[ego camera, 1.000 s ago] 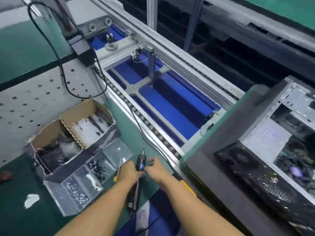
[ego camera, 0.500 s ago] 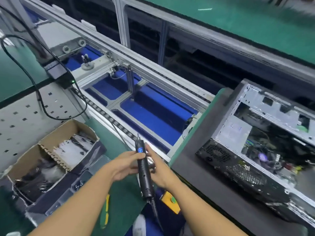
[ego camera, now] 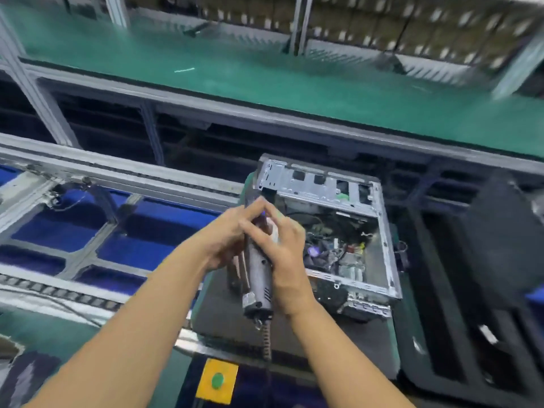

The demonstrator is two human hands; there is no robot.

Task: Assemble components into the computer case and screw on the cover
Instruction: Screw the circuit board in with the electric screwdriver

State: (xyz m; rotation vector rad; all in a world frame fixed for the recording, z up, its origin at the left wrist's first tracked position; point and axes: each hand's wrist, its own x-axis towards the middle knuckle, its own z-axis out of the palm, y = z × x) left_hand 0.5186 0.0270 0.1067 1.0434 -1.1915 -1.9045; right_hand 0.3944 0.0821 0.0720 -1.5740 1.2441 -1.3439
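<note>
While left hand point(ego camera: 226, 234) and right hand point(ego camera: 287, 260) grip the screwdriver point(ego camera: 257, 278), open-sided silver case point(ego camera: 312, 184) beyond.

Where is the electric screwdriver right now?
In the head view's centre, the electric screwdriver is held by the left hand and right hand, just left of the open computer case.

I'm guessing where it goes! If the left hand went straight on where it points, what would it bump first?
Probably the computer case, at its left corner. The left hand and the screwdriver it holds aim there; depth is unclear.
</note>
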